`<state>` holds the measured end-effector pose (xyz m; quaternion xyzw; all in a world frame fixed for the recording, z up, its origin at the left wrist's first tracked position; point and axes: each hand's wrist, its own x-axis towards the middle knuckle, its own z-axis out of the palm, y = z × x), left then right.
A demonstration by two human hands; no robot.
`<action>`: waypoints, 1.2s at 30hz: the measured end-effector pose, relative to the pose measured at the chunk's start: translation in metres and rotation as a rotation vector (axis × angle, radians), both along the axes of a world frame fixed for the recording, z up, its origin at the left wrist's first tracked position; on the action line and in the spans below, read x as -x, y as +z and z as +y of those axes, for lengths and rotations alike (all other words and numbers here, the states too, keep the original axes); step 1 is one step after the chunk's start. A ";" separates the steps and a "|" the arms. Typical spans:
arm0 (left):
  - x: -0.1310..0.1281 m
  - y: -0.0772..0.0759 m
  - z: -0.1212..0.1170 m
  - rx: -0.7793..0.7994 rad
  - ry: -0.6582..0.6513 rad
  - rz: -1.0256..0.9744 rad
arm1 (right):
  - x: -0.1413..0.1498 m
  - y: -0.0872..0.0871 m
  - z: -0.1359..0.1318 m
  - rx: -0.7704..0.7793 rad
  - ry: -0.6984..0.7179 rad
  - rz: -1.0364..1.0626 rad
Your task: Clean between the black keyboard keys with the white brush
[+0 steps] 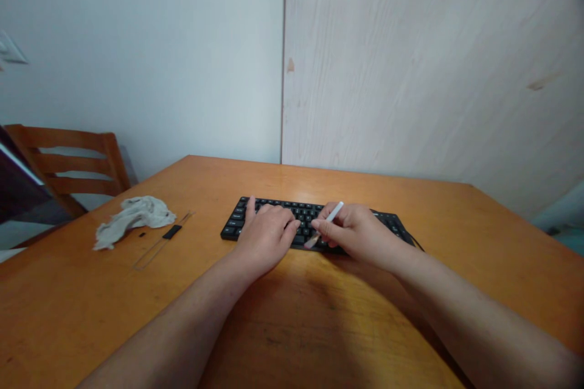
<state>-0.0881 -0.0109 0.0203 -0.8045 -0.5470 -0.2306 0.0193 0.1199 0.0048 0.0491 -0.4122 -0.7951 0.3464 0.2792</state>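
From my remote seat, the view is of a black keyboard lying flat near the middle of an orange wooden table, with both of the person's hands over it. The left hand is spread and rests on the keys, its thumb lifted toward the top left of the board, and I can see nothing held in it. The right hand is drawn in, its thumb and fingers pinching a thin white stick that slants down across the keyboard, with its pale tip close to the near edge of the keys. The tip is too blurred for me to tell whether it has bristles, or whether it touches the keys. As far as my view shows, the rows visible around the hands have their keycaps in place, while the keys under both palms are hidden, so I cannot judge those. Off to the left of the board, a crumpled grey cloth lies on the table just beside a wire key puller with a black grip, and neither hand is near them. A black cable leaves the keyboard's far right corner.
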 end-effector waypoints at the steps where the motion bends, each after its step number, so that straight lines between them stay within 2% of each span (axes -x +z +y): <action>1: 0.000 0.000 0.000 0.000 0.003 0.003 | -0.001 0.002 0.000 -0.016 -0.005 -0.028; 9: 0.001 -0.001 0.001 0.002 -0.005 0.012 | -0.012 0.016 0.003 -0.096 -0.062 -0.248; 15: 0.001 -0.001 0.002 0.001 -0.006 0.013 | -0.026 0.020 0.010 -0.058 -0.096 -0.311; 21: 0.001 -0.002 0.002 0.003 -0.005 0.008 | -0.036 0.026 0.017 -0.140 -0.190 -0.412; 24: -0.001 0.000 0.000 0.006 -0.014 -0.020 | -0.035 0.029 0.017 -0.093 -0.168 -0.276; 27: -0.004 0.005 -0.004 0.009 -0.054 -0.081 | -0.030 0.030 0.014 0.024 -0.209 -0.077; 29: -0.008 0.008 -0.007 0.028 -0.119 -0.129 | -0.026 0.029 0.012 0.104 -0.227 0.038; 33: -0.018 0.015 -0.014 0.097 -0.282 -0.217 | -0.017 0.025 0.008 0.216 -0.167 0.242; 36: -0.023 0.017 -0.017 0.167 -0.349 -0.284 | -0.010 0.021 0.005 0.265 -0.126 0.359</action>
